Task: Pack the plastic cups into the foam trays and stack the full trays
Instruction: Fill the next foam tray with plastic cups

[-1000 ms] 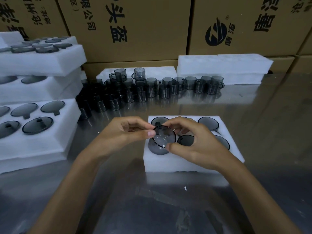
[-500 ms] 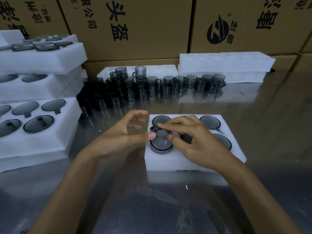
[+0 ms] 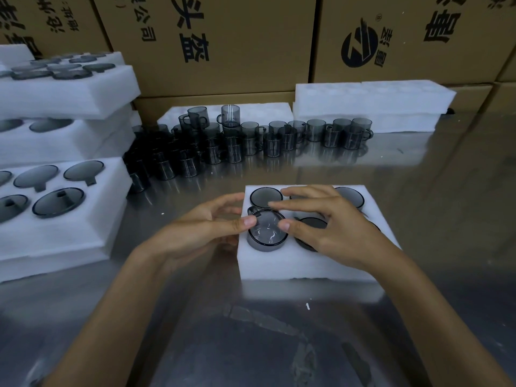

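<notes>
The foam tray [image 3: 307, 263] holds smoky cups in its pockets. Both thumbs press one cup [image 3: 266, 233], half-seated in the near-left pocket; left hand [image 3: 203, 230] and right hand [image 3: 326, 222] fingers spread, straight.

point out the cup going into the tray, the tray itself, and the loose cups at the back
cup [image 3: 266, 233], head view, its clear base
foam tray [image 3: 301, 265], head view, bare front wall
loose cups [image 3: 251, 141], head view, middle of the cluster

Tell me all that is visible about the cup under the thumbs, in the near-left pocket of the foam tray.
The cup is of smoky grey, see-through plastic, round, with a dark rim and a small loop handle at its upper left. It stands mouth up in the near-left pocket of the white foam tray, its rim above the foam. Light glints on its bottom. The left hand lays its thumb on the left rim; the right hand lays its thumb on the right rim.
</notes>
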A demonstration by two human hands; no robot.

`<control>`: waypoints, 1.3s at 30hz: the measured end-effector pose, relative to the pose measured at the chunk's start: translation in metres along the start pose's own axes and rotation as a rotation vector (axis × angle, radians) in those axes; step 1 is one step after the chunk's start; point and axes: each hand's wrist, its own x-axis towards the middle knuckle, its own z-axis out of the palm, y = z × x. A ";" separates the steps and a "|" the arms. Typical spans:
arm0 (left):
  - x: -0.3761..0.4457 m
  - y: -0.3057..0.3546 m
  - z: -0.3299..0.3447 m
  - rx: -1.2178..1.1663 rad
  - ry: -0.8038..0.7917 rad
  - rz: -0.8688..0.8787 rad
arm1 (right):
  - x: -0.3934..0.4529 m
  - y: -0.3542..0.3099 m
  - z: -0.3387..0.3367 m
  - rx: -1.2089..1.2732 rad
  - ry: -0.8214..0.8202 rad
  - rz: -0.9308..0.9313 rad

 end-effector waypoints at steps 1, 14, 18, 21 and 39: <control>0.000 -0.001 0.000 -0.008 0.005 0.002 | 0.000 0.000 0.000 0.010 0.000 -0.011; 0.001 0.001 0.008 0.175 0.100 0.029 | 0.005 0.003 0.007 -0.156 -0.113 0.051; 0.001 0.002 0.009 0.187 0.106 0.009 | 0.005 0.004 0.008 -0.161 -0.123 0.058; 0.003 0.002 0.012 0.186 0.140 -0.003 | 0.005 0.004 0.008 -0.168 -0.110 0.046; 0.018 -0.019 0.031 0.293 0.370 0.108 | 0.004 0.003 0.006 -0.009 -0.006 0.063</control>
